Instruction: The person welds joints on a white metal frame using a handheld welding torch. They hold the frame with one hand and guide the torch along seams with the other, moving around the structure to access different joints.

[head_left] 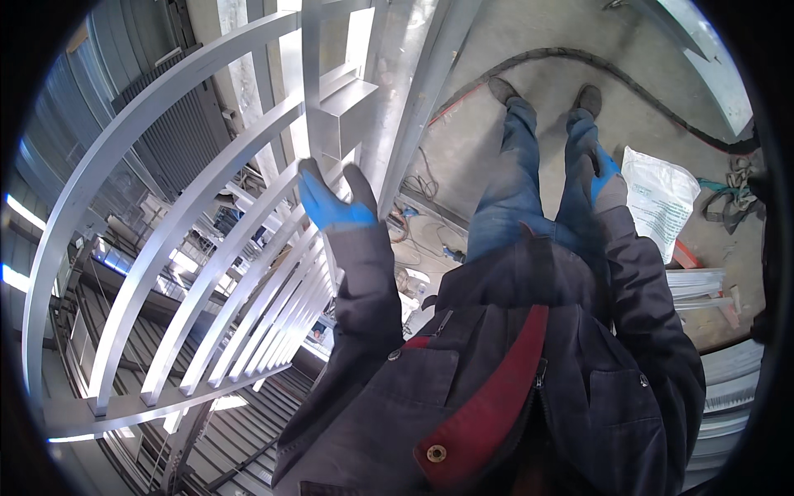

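The left hand (331, 202), in a blue glove, is spread flat against a smooth, shiny metal frame (207, 248) of curved bars. The right hand (606, 175) rests by the leg; I cannot tell its grip.

The metal cage frame (207, 248) stands left of the legs, a white sack (657, 198) lying to their right.

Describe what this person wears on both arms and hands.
Both hands wear gloves with bright blue palms and grey backs: the left hand shows blue fingers and a grey thumb, the right hand a blue palm and a grey cuff. Both arms are covered by the long, loose sleeves of a dark grey work jacket, which has a red lining at the open collar, press studs and chest pockets.
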`<move>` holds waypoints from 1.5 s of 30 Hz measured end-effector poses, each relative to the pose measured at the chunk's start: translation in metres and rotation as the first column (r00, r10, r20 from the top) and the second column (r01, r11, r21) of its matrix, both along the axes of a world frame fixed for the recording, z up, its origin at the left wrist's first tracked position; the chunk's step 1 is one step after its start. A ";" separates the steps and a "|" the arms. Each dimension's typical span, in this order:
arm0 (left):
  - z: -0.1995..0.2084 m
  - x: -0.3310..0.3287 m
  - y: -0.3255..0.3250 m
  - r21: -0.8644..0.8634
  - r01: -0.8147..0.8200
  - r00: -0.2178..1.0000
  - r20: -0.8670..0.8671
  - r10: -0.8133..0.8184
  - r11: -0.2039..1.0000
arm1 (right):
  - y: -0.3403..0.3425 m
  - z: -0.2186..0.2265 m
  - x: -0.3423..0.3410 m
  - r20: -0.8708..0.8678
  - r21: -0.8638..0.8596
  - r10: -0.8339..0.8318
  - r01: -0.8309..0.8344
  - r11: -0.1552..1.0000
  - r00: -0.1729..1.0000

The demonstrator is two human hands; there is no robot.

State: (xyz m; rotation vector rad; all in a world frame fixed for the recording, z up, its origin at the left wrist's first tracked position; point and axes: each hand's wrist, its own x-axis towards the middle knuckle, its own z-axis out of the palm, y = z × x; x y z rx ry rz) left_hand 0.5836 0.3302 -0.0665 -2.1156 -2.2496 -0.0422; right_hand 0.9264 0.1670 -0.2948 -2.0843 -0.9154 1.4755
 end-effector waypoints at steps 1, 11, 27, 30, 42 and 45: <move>-0.003 0.008 0.010 0.006 -0.030 0.999 -0.038 0.031 1.000 | -0.003 -0.001 0.005 0.004 -0.022 0.002 -0.002 1.000 1.000; -0.052 -0.030 0.062 -0.026 0.020 0.935 -0.354 -0.028 0.999 | -0.035 -0.012 0.042 0.018 -0.064 -0.048 0.049 0.997 0.999; -0.028 0.010 0.018 0.242 0.103 0.993 -0.082 -0.085 0.965 | 0.014 0.074 0.095 0.113 -0.156 -0.092 0.109 0.982 0.989; -0.038 -0.004 -0.002 0.203 0.046 0.999 -0.003 -0.046 0.978 | 0.029 0.086 0.067 0.115 -0.116 -0.111 0.124 0.985 0.987; -0.022 -0.141 0.015 0.401 -0.295 0.955 0.145 0.258 0.867 | 0.324 0.197 -0.115 0.400 0.812 -0.096 -0.304 0.498 0.912; -0.063 -0.156 0.041 0.406 -0.495 0.687 0.724 0.059 0.768 | 0.399 0.200 -0.150 0.362 0.867 -0.275 -0.213 0.451 0.891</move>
